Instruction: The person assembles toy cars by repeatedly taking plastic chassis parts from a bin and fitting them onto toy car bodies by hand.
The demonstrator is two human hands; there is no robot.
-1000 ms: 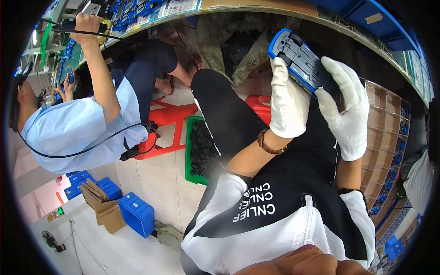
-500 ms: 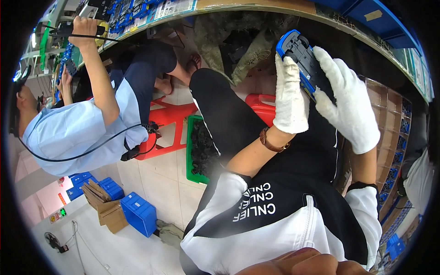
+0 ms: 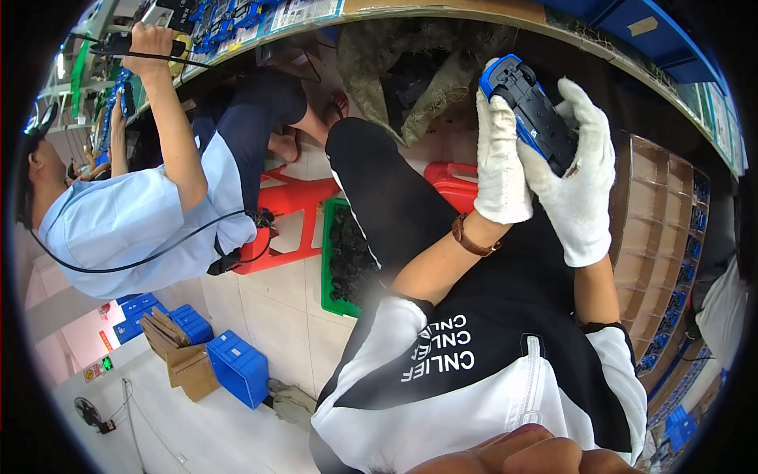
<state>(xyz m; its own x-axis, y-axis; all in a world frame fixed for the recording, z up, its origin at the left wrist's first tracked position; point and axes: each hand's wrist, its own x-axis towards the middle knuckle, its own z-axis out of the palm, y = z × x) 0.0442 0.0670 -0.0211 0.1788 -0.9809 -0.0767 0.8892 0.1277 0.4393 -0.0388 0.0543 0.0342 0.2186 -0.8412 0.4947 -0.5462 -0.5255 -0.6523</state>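
A blue toy car (image 3: 538, 110) with its black underside turned toward me is held above my lap, tilted, between my two white-gloved hands. My left hand (image 3: 504, 162) lies along its left side, fingers extended and pressed against the blue body. My right hand (image 3: 575, 182) wraps the car's lower right end, thumb on the near side and fingers around the far edge. Part of the blue body is hidden by the gloves. The wheels show on the underside.
To my right stands a divided cardboard box (image 3: 651, 209) with several blue cars in its cells. A green crate (image 3: 326, 261) of black parts sits on the floor at left, near a red stool (image 3: 296, 217). A co-worker (image 3: 118, 213) sits farther left. The workbench edge (image 3: 442, 12) runs across the top.
My right hand has moved left and closed around the car's lower end, where its fingers were spread before. More of the underside shows. The left hand has barely shifted.
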